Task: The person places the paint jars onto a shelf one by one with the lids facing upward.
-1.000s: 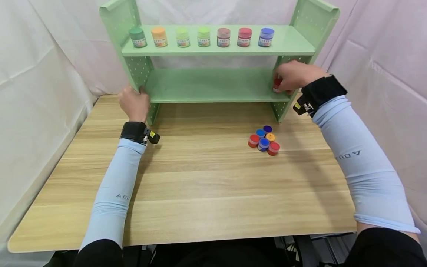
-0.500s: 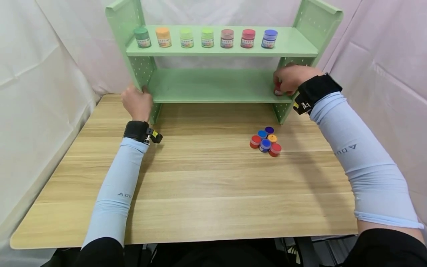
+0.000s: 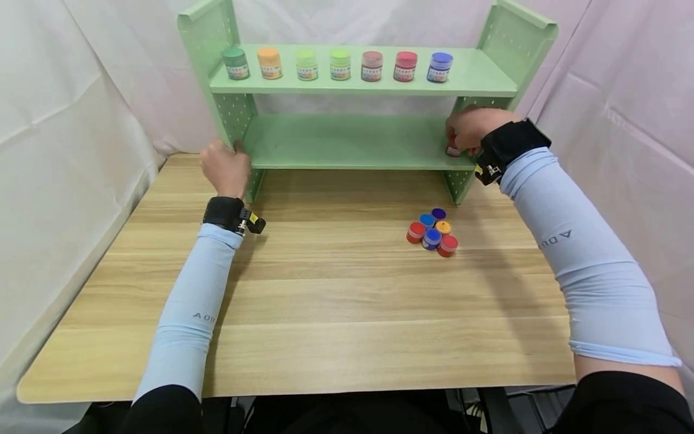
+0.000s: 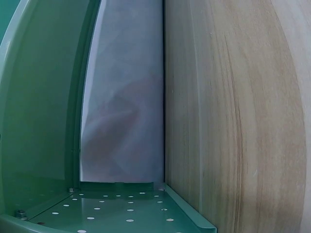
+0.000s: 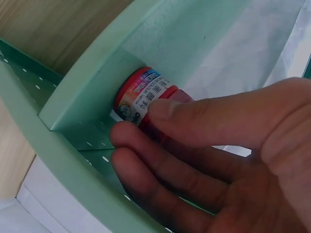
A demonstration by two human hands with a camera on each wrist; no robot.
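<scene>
In the head view, a light green two-tier shelf rack (image 3: 358,141) stands at the back of the table. My left hand (image 3: 226,169) grips the edge of its left side panel, thumb on the inner side. At the right end of the lower shelf, my right hand (image 3: 477,129) pinches a small red paint jar (image 5: 142,94) between thumb and fingers. The right wrist view shows this jar's printed label and its base at the shelf surface, close to the perforated side panel (image 5: 97,141). The left wrist view shows no fingers, only the rack's underside (image 4: 41,116) and the table.
A row of labelled paint jars (image 3: 340,65) in several colours stands on the upper shelf. On the wooden table (image 3: 325,301), right of centre, several small jars (image 3: 431,238) with red, blue and orange lids are clustered. White cloth (image 3: 70,120) hangs around the table.
The red paint jar has come down slightly at the right end of the lower shelf, still in my right hand. My left hand keeps its grip; the head view has shifted a little.
</scene>
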